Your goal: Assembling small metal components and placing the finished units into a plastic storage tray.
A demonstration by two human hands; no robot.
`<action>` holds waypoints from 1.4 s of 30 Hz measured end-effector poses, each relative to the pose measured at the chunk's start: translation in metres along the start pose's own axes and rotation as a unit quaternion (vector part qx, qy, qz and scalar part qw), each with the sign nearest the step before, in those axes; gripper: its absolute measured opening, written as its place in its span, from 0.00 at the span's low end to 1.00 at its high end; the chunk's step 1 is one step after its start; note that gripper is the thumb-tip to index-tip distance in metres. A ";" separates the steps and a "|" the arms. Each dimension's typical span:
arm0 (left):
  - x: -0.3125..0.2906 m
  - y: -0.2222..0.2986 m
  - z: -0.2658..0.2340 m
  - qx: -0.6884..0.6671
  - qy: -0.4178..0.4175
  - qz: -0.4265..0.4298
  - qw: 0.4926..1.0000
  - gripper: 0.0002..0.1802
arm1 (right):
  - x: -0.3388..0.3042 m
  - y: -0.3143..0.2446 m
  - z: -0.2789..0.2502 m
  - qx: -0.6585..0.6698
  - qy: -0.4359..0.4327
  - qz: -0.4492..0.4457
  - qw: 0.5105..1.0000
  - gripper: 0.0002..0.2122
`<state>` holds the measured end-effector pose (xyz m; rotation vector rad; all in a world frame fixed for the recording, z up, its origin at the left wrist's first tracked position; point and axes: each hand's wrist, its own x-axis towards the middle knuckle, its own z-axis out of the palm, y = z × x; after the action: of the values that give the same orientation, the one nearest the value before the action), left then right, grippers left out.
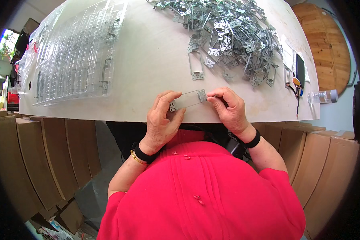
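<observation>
Near the table's front edge, a slim metal bracket (201,95), with small plates at both ends joined by two thin wires, lies across between my hands. My left hand (160,122) grips its left end between thumb and fingers, partly covering that plate. The thumb and forefinger of my right hand (232,110) are pinched at the edge of the right-hand plate. Just beyond, a similar bracket (197,75) lies flat on the table. A large heap of such metal brackets (244,44) spreads over the far right.
Clear plastic compartment trays (76,60) are stacked on the table's (152,64) left, some metal parts inside. On the right lie a black phone (300,70), a small corded item (296,82) and a clear cylindrical container (322,97). Cardboard boxes (36,160) stand below on both sides.
</observation>
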<state>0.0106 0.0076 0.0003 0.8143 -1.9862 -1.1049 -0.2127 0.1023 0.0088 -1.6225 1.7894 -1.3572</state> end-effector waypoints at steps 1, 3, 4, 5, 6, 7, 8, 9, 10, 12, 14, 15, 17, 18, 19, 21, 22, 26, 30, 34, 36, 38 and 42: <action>0.000 0.000 0.000 0.009 -0.004 0.002 1.000 0.25 | -0.002 0.001 0.000 -0.008 -0.006 0.005 1.000 0.04; 0.001 -0.001 0.000 0.012 0.000 0.016 1.000 0.25 | -0.001 0.001 -0.001 -0.019 -0.008 0.005 1.000 0.04; 0.001 -0.002 0.001 0.016 0.003 0.027 1.000 0.25 | -0.001 -0.001 -0.001 -0.016 -0.012 0.007 1.000 0.05; 0.001 -0.002 0.001 0.014 0.004 0.034 0.999 0.25 | 0.000 -0.001 -0.002 -0.014 -0.014 0.006 1.000 0.05; 0.000 -0.002 0.001 0.020 0.004 0.029 0.999 0.25 | 0.000 -0.001 -0.001 -0.017 -0.009 0.001 1.000 0.05; 0.000 -0.002 0.001 0.026 0.003 0.023 0.999 0.25 | -0.001 0.001 0.000 -0.021 -0.002 -0.015 1.000 0.05; -0.001 -0.001 0.001 0.025 0.004 0.032 0.999 0.25 | -0.001 0.002 0.001 -0.025 0.006 -0.032 0.999 0.05; -0.001 -0.001 0.001 0.024 0.003 0.024 0.999 0.25 | 0.000 0.001 0.001 -0.021 -0.003 -0.026 0.999 0.05; 0.000 0.000 0.001 0.023 0.002 0.016 1.000 0.25 | 0.000 0.000 0.000 -0.025 0.002 -0.031 0.999 0.05; 0.003 -0.002 0.001 0.042 0.015 0.051 0.998 0.25 | 0.003 0.001 0.000 -0.023 0.002 -0.048 0.999 0.05; -0.001 -0.001 0.000 0.032 0.006 0.016 0.999 0.25 | 0.002 -0.003 0.000 -0.030 -0.001 -0.023 0.999 0.05; -0.001 0.000 0.000 0.032 0.006 0.017 0.999 0.25 | 0.002 -0.005 -0.001 -0.026 0.000 -0.020 0.999 0.05; 0.000 0.001 0.000 0.023 0.005 0.009 1.000 0.26 | 0.001 -0.002 -0.002 -0.037 -0.002 -0.022 0.999 0.05; 0.000 -0.001 0.000 0.036 0.005 0.021 0.999 0.26 | 0.001 0.000 0.000 -0.024 0.008 -0.039 0.999 0.05; 0.000 -0.002 0.000 0.035 0.004 0.024 0.999 0.26 | 0.003 0.000 0.000 -0.025 0.011 -0.048 0.998 0.04; 0.000 0.003 0.000 0.031 0.008 0.016 0.999 0.26 | 0.002 -0.001 0.001 -0.022 0.014 -0.065 0.998 0.04; 0.000 0.005 -0.001 0.022 0.005 0.000 1.000 0.26 | 0.001 -0.001 0.001 -0.020 0.006 -0.047 0.999 0.05; -0.001 0.002 0.000 0.020 0.003 0.017 1.000 0.26 | 0.000 -0.006 -0.003 -0.010 -0.009 0.004 1.000 0.05; 0.001 0.004 -0.002 0.008 -0.007 0.006 1.000 0.25 | 0.003 0.000 0.000 -0.004 0.001 -0.050 0.999 0.04; -0.001 0.000 -0.001 0.022 0.000 0.007 1.000 0.25 | 0.002 -0.004 -0.002 0.005 -0.011 -0.003 1.000 0.04; -0.001 0.003 -0.002 0.013 -0.007 -0.005 1.000 0.25 | 0.002 -0.002 -0.001 -0.011 -0.004 -0.032 0.999 0.04; -0.001 0.002 -0.002 0.013 -0.006 0.001 1.000 0.24 | 0.000 0.000 -0.001 -0.005 -0.004 -0.032 0.999 0.04; -0.001 0.003 -0.002 0.012 -0.005 0.000 1.000 0.24 | 0.000 -0.005 -0.003 0.003 -0.014 0.005 1.000 0.04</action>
<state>0.0123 0.0089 0.0036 0.8237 -2.0117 -1.0886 -0.2121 0.1042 0.0140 -1.6195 1.7747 -1.3273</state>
